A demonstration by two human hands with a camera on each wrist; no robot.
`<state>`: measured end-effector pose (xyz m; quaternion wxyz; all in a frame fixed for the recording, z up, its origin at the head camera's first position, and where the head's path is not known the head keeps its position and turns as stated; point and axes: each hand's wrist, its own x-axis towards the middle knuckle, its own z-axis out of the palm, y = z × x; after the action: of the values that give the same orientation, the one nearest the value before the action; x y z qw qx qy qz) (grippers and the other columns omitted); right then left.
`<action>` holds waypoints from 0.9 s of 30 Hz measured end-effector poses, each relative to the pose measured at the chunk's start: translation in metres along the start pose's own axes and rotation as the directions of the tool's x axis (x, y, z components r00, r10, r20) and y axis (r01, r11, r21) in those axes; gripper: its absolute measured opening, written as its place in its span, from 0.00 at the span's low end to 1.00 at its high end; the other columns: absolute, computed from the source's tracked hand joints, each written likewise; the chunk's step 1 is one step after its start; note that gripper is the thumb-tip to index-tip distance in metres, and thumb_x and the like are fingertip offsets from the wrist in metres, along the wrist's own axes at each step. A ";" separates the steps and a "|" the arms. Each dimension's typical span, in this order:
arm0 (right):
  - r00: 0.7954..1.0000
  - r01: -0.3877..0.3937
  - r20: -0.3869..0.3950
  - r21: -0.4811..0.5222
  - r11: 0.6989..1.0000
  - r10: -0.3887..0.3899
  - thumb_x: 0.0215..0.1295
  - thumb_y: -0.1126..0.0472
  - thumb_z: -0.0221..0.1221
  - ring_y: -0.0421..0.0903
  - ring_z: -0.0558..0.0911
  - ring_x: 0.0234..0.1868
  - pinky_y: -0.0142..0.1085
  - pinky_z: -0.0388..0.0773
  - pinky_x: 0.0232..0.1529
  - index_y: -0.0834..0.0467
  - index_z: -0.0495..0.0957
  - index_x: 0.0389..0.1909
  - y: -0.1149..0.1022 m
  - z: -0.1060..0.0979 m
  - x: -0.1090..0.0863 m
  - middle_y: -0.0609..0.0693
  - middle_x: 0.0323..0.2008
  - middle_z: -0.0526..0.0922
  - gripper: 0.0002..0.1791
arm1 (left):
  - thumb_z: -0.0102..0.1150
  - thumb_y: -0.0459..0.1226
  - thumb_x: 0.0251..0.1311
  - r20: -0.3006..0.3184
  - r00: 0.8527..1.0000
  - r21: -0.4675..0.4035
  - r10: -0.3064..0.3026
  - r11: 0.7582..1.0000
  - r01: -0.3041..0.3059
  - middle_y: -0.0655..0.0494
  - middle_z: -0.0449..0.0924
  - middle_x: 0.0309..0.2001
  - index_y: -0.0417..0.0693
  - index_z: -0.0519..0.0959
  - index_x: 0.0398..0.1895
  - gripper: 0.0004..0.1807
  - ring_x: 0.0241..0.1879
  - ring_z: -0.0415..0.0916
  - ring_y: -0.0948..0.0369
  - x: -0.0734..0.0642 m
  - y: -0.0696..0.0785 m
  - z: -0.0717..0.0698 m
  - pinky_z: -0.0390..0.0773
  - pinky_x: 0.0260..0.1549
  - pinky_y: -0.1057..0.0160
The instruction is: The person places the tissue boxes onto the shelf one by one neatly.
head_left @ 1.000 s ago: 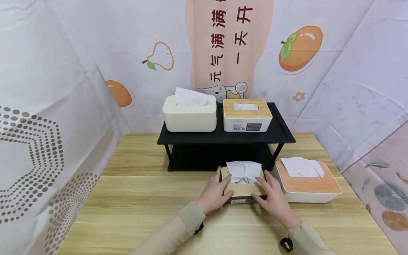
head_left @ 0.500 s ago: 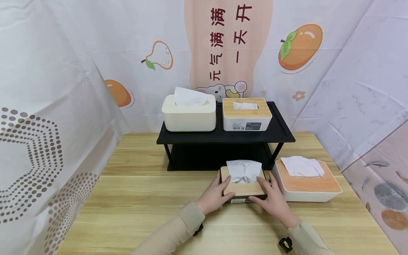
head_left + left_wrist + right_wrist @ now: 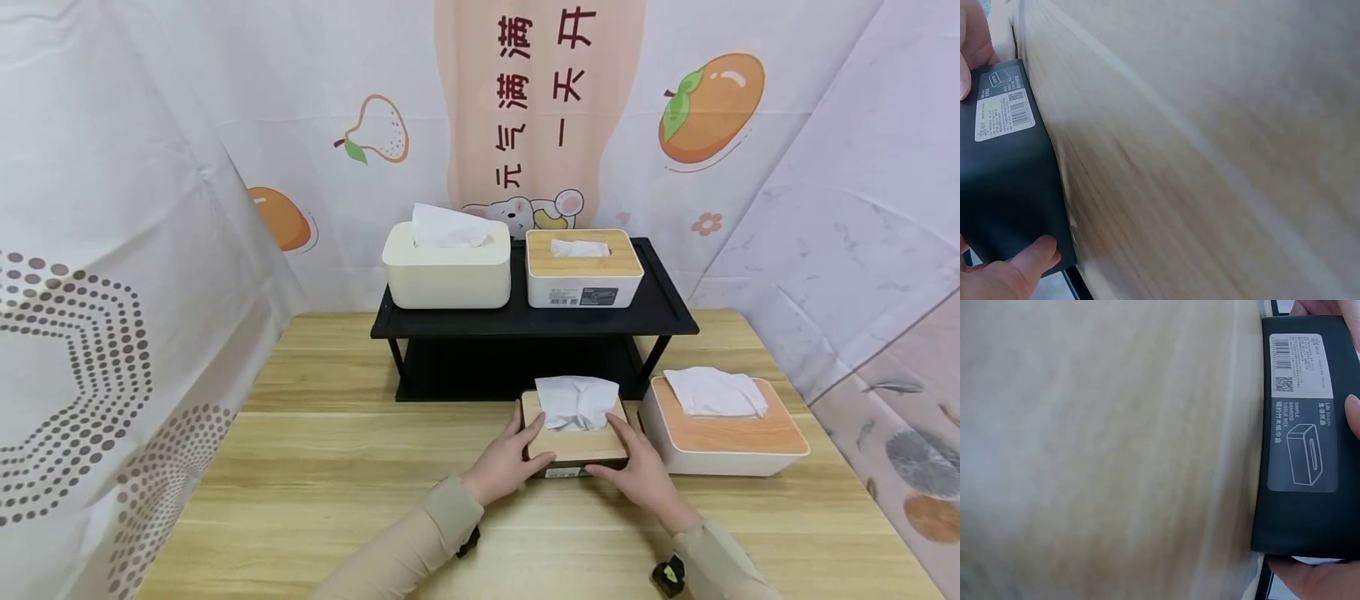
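A black tissue box (image 3: 576, 448) with a light wooden lid stands on the table in front of the black rack, a white tissue (image 3: 577, 403) sticking out of its slot. My left hand (image 3: 506, 458) holds its left end, with the thumb near the front corner. From the other end my right hand (image 3: 641, 467) holds it, thumb at the front edge and fingers along the right side. In the right wrist view, a label (image 3: 1302, 412) with a barcode and a box drawing shows on the dark front face. The left wrist view shows fingertips (image 3: 1038, 253) pressing the dark end wall.
Close on the right stands a white tissue box (image 3: 738, 462) with an orange-brown wooden lid. Behind is a black two-level rack (image 3: 517, 323), bearing a cream tissue box (image 3: 448, 285) and a white box with a bamboo lid (image 3: 581, 292) on top. Printed cloth (image 3: 300, 167) hangs behind.
The fingers of my right hand have drawn in against the box's right side, and the right thumb has slid slightly left along its front. My left hand and the box stay nearly in place.
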<state>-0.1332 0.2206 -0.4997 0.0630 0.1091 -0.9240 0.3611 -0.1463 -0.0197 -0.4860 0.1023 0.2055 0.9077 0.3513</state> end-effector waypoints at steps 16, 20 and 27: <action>0.988 -0.155 0.046 0.143 0.978 0.150 0.45 0.56 0.74 0.65 0.64 0.66 0.56 0.66 0.61 0.63 0.62 0.67 -0.001 -0.001 0.003 0.67 0.66 0.64 0.48 | 0.64 0.53 0.55 -0.025 1.000 -0.087 0.010 0.996 -0.012 0.33 0.34 0.73 0.51 0.53 0.73 0.47 0.69 0.53 0.40 0.001 -0.005 0.005 0.68 0.60 0.49; 0.981 -0.192 0.048 0.141 0.971 0.187 0.43 0.54 0.74 0.65 0.64 0.66 0.57 0.65 0.61 0.61 0.62 0.67 -0.001 0.000 0.003 0.67 0.66 0.64 0.49 | 0.64 0.53 0.54 -0.032 0.999 -0.101 0.006 0.995 -0.009 0.32 0.35 0.73 0.51 0.54 0.73 0.47 0.69 0.53 0.39 0.000 -0.006 0.004 0.68 0.60 0.47; 0.981 -0.195 0.028 0.165 0.967 0.193 0.42 0.55 0.75 0.64 0.65 0.65 0.56 0.66 0.60 0.60 0.64 0.67 -0.006 0.002 0.003 0.66 0.66 0.65 0.49 | 0.67 0.51 0.53 -0.071 0.997 -0.075 0.030 0.997 -0.035 0.31 0.36 0.73 0.46 0.56 0.72 0.47 0.68 0.56 0.39 -0.001 -0.006 0.001 0.69 0.59 0.50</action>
<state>-0.1350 0.2151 -0.4967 0.0125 0.0251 -0.8971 0.4410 -0.1467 -0.0236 -0.4907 0.0724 0.2038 0.8933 0.3941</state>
